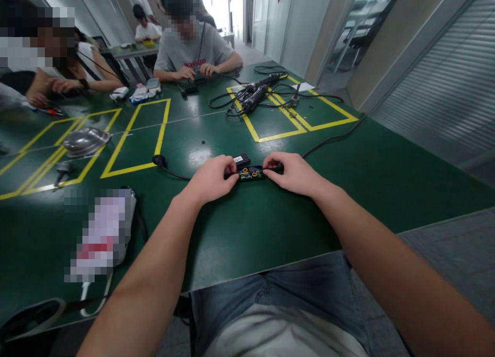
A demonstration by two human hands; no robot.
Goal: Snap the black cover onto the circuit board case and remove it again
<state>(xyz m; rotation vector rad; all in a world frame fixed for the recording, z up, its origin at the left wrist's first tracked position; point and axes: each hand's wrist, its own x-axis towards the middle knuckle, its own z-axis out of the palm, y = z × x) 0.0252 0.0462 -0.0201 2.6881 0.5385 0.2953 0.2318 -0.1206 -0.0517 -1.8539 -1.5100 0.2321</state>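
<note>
A small opened black device [250, 173] with a green circuit board and round orange parts lies on the green table [240, 233]. My left hand [212, 179] pinches its left end with closed fingers. My right hand [293, 172] grips its right end, where a black cable [332, 138] leaves toward the far right. Just behind the device sits a small black block with a white label [241, 159].
A black plug with a cord [159, 160] lies left of my hands. Yellow tape outlines [136, 135] mark the table. Cabled black tools [256, 93] lie at the far middle, a silver object [85, 140] at the left. Other people sit at the far side.
</note>
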